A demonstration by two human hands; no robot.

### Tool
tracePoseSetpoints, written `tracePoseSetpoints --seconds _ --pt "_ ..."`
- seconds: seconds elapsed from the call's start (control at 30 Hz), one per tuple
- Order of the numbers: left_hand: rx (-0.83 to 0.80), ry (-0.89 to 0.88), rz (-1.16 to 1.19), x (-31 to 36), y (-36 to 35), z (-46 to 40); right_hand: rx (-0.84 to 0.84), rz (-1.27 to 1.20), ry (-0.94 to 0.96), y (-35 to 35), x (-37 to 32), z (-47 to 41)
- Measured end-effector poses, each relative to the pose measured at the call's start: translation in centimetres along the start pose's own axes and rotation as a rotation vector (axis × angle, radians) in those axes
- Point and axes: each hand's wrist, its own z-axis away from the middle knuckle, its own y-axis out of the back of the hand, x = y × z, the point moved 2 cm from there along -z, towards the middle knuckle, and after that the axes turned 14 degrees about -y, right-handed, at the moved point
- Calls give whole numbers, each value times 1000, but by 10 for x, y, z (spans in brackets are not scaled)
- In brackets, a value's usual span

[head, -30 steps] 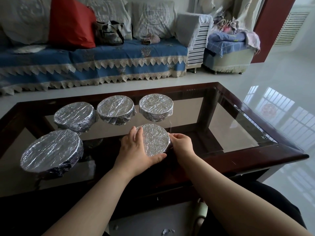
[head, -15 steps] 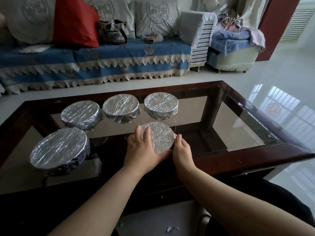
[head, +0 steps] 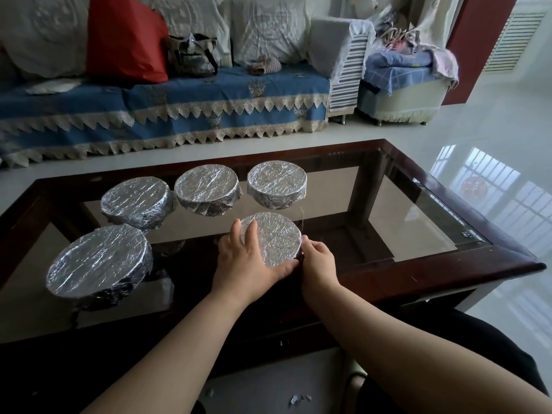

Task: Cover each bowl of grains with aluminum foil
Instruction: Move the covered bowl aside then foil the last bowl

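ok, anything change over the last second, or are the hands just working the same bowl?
Same bowl. The left hand and right hand stay on the near foil-covered bowl, left fingers over its left rim, right fingers at its right edge. The right hand has shifted slightly round the rim; nothing was picked up or let go. The four other covered bowls, such as the big one, sit where they were on the glass table.
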Motion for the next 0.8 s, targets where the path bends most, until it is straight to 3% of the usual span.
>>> tracePoseSetpoints --seconds 0.37,0.67,0.8 --pt "17 7 -2 0 -1 0 -13 -61 -20 -2 -1 -3" --pt "14 21 -25 1 0 0 31 0 39 -2 -1 -8" --pt "-3 15 -29 2 0 -1 66 158 111 0 -7 -3"
